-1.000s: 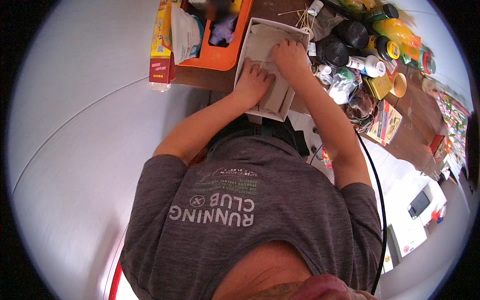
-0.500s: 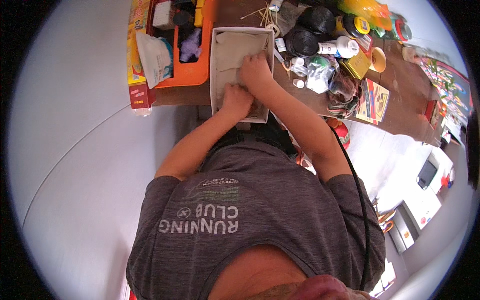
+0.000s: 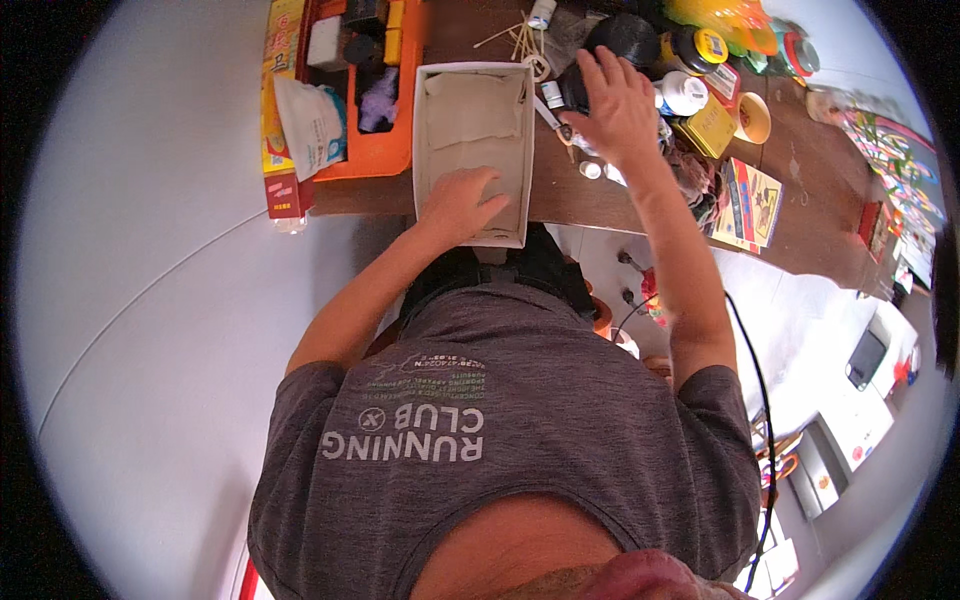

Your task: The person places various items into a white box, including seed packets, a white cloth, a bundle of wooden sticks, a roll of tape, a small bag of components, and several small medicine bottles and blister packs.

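Note:
A white open cardboard box lies at the table's near edge, lined with crumpled pale paper. Over its near half rests my left hand, thumb and fingers apart, with no object visible in it. Whether it presses on the paper I cannot tell. To the right of the box, my right hand is spread with nothing in its fingers. It hovers over the clutter there, beside a black roll, and covers part of a second black roll. A white bottle is just right of its fingers.
An orange tray with a purple item and a white-and-blue packet stand on the left. Cotton swabs lie behind the box. Further right are a yellow tin, a tan cup and a flat printed packet.
My right hand has left the box and moved right, its fingers spreading over the rolls and bottles. My left hand stays at the box's near half, its fingers now more visible.

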`<state>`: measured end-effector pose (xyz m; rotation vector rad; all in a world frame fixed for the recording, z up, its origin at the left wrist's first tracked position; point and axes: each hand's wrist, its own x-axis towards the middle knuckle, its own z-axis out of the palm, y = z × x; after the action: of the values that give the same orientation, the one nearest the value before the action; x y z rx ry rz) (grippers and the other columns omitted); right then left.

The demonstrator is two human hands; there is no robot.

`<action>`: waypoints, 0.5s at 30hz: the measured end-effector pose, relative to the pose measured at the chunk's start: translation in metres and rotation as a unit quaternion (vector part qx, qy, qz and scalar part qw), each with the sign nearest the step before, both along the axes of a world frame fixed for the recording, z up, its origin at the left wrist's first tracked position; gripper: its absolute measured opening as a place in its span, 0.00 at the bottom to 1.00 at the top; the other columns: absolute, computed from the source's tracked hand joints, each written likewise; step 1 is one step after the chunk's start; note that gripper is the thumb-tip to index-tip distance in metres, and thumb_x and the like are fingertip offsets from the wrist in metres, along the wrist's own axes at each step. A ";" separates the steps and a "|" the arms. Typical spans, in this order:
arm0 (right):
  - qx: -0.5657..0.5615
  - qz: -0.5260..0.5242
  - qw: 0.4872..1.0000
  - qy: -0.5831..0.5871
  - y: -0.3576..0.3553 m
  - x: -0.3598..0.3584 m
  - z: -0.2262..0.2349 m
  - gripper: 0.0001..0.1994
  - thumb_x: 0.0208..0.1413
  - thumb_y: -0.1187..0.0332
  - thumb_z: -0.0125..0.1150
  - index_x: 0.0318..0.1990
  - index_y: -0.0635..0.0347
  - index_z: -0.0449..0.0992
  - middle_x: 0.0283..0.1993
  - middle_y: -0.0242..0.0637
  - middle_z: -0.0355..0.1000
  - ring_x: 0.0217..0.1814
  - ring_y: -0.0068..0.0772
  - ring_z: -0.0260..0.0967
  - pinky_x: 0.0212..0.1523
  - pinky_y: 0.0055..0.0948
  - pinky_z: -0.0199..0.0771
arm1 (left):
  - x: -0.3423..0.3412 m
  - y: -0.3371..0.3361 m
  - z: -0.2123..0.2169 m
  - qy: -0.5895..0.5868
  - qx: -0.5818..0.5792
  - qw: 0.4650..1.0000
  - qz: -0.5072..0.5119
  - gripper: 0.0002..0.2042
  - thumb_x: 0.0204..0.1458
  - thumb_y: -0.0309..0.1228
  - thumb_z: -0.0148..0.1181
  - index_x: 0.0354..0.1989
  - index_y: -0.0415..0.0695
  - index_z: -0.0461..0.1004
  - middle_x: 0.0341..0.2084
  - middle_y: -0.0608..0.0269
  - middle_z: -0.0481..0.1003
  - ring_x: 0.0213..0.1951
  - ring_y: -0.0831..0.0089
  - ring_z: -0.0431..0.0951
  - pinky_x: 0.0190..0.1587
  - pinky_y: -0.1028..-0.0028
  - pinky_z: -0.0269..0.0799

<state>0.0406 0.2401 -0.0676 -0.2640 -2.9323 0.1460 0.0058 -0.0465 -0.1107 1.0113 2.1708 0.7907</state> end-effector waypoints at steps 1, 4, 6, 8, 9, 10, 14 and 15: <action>-0.006 -0.005 0.999 -0.051 0.007 -0.001 -0.002 0.46 0.42 0.54 0.78 0.70 0.47 0.61 0.69 0.45 0.64 0.64 0.53 0.68 0.63 0.51 0.65 | -0.001 0.002 -0.001 -0.008 0.010 1.000 0.011 0.23 0.56 0.45 0.61 0.51 0.38 0.75 0.44 0.43 0.79 0.48 0.43 0.77 0.51 0.53 0.71; 0.002 -0.006 0.988 -0.152 0.014 -0.011 -0.017 0.47 0.42 0.54 0.78 0.71 0.42 0.58 0.68 0.46 0.64 0.60 0.56 0.72 0.57 0.52 0.71 | 0.004 0.005 0.001 -0.016 0.027 0.999 0.029 0.22 0.56 0.43 0.61 0.50 0.37 0.75 0.42 0.42 0.79 0.45 0.42 0.77 0.48 0.52 0.72; 0.016 -0.002 0.979 -0.202 0.016 -0.018 -0.021 0.47 0.42 0.54 0.78 0.71 0.42 0.59 0.67 0.46 0.65 0.57 0.56 0.73 0.54 0.52 0.73 | 0.005 0.007 0.004 -0.027 0.034 0.998 0.035 0.21 0.56 0.43 0.62 0.50 0.37 0.75 0.41 0.41 0.79 0.45 0.41 0.77 0.47 0.53 0.72; -0.003 -0.020 0.970 -0.244 0.021 -0.025 -0.023 0.44 0.41 0.58 0.76 0.70 0.44 0.62 0.65 0.45 0.66 0.57 0.56 0.73 0.57 0.51 0.72 | 0.007 0.007 0.006 -0.048 0.038 0.997 0.041 0.21 0.56 0.42 0.62 0.50 0.38 0.75 0.41 0.41 0.79 0.45 0.41 0.77 0.47 0.53 0.73; -0.003 -0.017 0.967 -0.256 0.024 -0.027 -0.023 0.43 0.41 0.58 0.75 0.69 0.44 0.63 0.64 0.45 0.67 0.56 0.56 0.73 0.57 0.51 0.72 | 0.008 0.006 0.004 -0.047 0.037 0.997 0.043 0.21 0.56 0.42 0.62 0.50 0.38 0.75 0.41 0.42 0.79 0.45 0.42 0.77 0.47 0.53 0.73; -0.002 -0.013 0.963 -0.268 0.026 -0.030 -0.021 0.41 0.41 0.59 0.75 0.68 0.45 0.65 0.63 0.45 0.68 0.56 0.55 0.74 0.56 0.51 0.73 | 0.009 0.006 0.003 -0.046 0.038 0.997 0.046 0.21 0.56 0.42 0.62 0.50 0.38 0.75 0.41 0.42 0.79 0.45 0.42 0.78 0.48 0.53 0.73; -0.050 0.026 0.986 -0.159 0.032 -0.023 -0.001 0.37 0.42 0.60 0.75 0.64 0.47 0.69 0.53 0.44 0.72 0.52 0.53 0.75 0.51 0.50 0.75 | 0.012 0.006 0.000 -0.062 0.020 0.997 0.052 0.20 0.56 0.42 0.61 0.50 0.39 0.75 0.43 0.43 0.80 0.46 0.43 0.78 0.49 0.54 0.73; -0.058 0.029 0.989 -0.136 0.034 -0.021 0.001 0.37 0.42 0.59 0.75 0.63 0.49 0.69 0.55 0.45 0.72 0.53 0.54 0.75 0.52 0.49 0.76 | 0.012 0.005 -0.002 -0.067 0.013 0.996 0.051 0.21 0.56 0.43 0.61 0.51 0.39 0.75 0.45 0.43 0.79 0.48 0.43 0.78 0.50 0.54 0.73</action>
<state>0.0193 0.2742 -0.0664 -0.2308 -3.2097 0.3126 0.0178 -0.0416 -0.1127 0.8400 2.1147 0.9091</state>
